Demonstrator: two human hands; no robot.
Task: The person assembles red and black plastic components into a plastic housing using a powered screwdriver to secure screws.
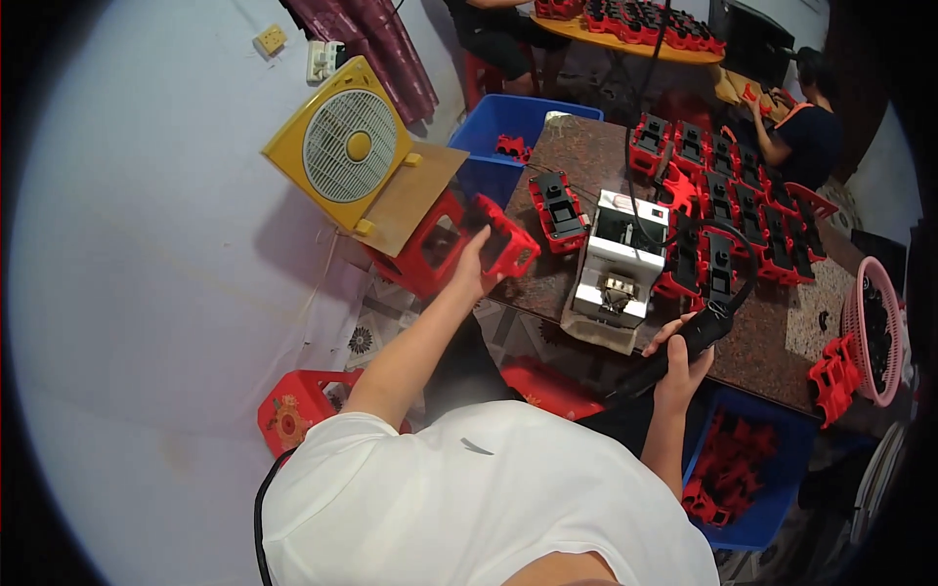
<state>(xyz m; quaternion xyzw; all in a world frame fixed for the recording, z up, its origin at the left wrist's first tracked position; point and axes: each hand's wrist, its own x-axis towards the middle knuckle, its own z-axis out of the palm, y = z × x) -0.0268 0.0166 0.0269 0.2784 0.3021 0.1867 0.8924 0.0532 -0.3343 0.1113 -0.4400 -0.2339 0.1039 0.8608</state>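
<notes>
My left hand (473, 262) is closed around the edge of a red-and-black plastic housing (508, 244), held up at the left end of the table. In my right hand (676, 369) is a black electric screwdriver (702, 332), its cable running up from the top and its tip slanting down to the left. Between my hands stands a white screw feeder (620, 259) at the table's near edge. Another red-and-black housing (560, 210) lies just left of the feeder. Several similar housings (720, 195) are set in rows to its right.
A yellow box fan (352, 146) rests on cardboard over a red stool (420, 254). Blue bins stand at the far left (489, 176) and below the table's right end (772, 527). A pink basket (870, 342) sits on the right. Two people (816, 132) (498, 39) sit beyond.
</notes>
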